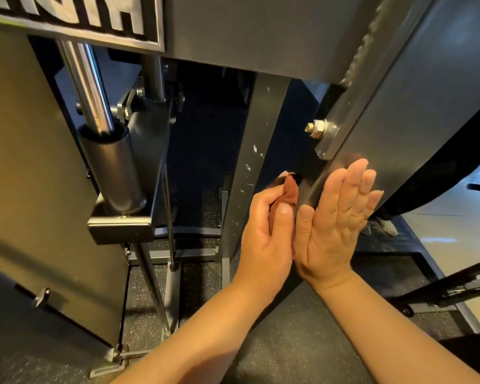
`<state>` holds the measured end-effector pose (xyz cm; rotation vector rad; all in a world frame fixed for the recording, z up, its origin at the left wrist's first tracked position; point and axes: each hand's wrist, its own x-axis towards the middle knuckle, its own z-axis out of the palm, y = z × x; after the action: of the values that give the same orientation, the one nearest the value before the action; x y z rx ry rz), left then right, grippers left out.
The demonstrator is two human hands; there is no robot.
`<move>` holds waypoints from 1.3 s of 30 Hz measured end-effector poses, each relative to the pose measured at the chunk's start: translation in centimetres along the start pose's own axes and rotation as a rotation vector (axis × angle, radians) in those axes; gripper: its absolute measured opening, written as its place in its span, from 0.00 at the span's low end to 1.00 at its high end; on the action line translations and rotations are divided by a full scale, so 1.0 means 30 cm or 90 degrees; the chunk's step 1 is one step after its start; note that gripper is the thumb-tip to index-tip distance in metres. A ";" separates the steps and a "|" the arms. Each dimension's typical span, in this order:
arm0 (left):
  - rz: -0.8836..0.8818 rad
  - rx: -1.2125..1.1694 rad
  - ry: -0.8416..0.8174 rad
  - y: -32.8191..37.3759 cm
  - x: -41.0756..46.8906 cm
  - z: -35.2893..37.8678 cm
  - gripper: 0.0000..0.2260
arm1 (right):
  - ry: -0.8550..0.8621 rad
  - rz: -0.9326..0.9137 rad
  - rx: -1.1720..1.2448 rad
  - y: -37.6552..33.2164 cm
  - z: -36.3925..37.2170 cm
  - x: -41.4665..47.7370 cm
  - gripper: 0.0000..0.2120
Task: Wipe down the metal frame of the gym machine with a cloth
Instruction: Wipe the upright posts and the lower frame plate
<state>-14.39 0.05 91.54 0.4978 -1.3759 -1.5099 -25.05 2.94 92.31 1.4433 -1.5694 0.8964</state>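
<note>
1. The landmark is the bolt (316, 128) with its bright nut, which sticks out of the left edge of the slanted grey metal frame (416, 106).
2. The cloth (288, 189), a small reddish-brown wad, sits below the bolt and slightly to its left, right at the left edge of the frame's lower end. Blur hides whether it actually presses on the metal.
3. The left hand (263, 239) is below the bolt and left of it, directly under the cloth. Its fingers are curled round the wad and the thumb lies over it, so most of the cloth is bunched inside the grip and only its upper fold pokes out above the fingers.
4. The right hand (336, 217) is below the bolt and just right of it, in front of the frame's lower end. Its fingers are straight and close together, the palm faces the camera, and it holds nothing.
5. The two thumbs lie side by side, nearly touching, with the cloth just above the left one.
6. Left of the bolt stands a dark, scratched upright bar (255, 151).
7. Farther left of the bolt, a chrome rod (86, 87) runs down into a dark cylinder (111, 170).
8. Well below the bolt lies speckled black floor (288, 342).
</note>
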 end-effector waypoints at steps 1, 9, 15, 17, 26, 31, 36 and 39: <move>-0.008 -0.019 -0.013 -0.002 0.005 -0.006 0.12 | 0.001 0.002 0.003 -0.001 0.001 -0.002 0.30; -0.117 0.012 0.028 -0.170 -0.107 -0.030 0.12 | 0.006 -0.004 0.013 0.006 0.019 -0.023 0.30; 0.070 -0.006 -0.074 -0.009 0.073 -0.016 0.13 | -0.005 -0.003 0.024 0.004 0.009 -0.028 0.30; 0.103 0.032 -0.087 -0.061 0.047 -0.024 0.16 | 0.000 0.005 0.015 0.006 0.013 -0.030 0.30; 0.082 0.059 -0.113 -0.129 0.011 -0.087 0.16 | 0.005 0.029 -0.015 -0.002 0.017 -0.021 0.32; 0.149 0.018 -0.121 -0.079 0.054 -0.060 0.15 | 0.019 0.045 -0.027 -0.020 0.029 -0.016 0.30; -0.040 0.011 -0.098 -0.257 -0.099 -0.138 0.16 | 0.036 0.045 -0.046 -0.012 0.045 -0.023 0.35; -0.075 0.007 -0.079 -0.229 -0.099 -0.125 0.18 | 0.045 0.042 -0.039 -0.011 0.053 -0.030 0.32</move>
<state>-12.71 -0.25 83.35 0.5073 -1.4736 -1.6526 -24.85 1.85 90.82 1.3094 -1.5857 0.9206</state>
